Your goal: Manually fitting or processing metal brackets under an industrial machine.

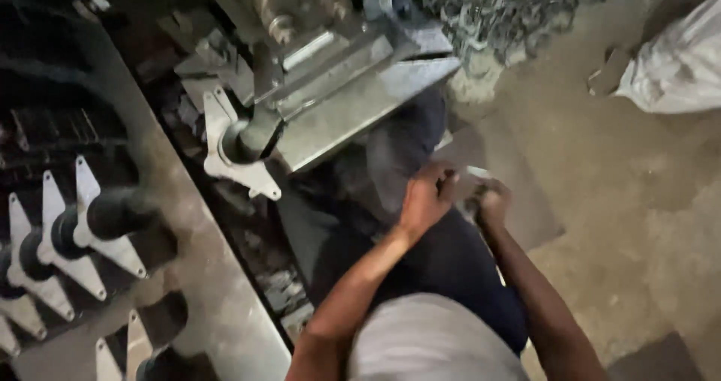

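Left hand point(426, 198): curled shut on a small pale piece point(475, 174), just right of the machine bed point(353, 111).
Right hand point(493, 201): touching it; grip hidden.
Piece: probably light, stiff sheet metal; best pinched by edges.
Beyond: flanged part point(225, 137) on spindle.

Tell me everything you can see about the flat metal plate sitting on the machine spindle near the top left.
The metal plate is a pale grey, flat piece with a round centre hole and pointed lobes, like a three-armed flange. It looks like cut sheet steel. It hangs tilted on the dark round spindle passing through its hole, below the machine's grey block. Neither hand touches it.
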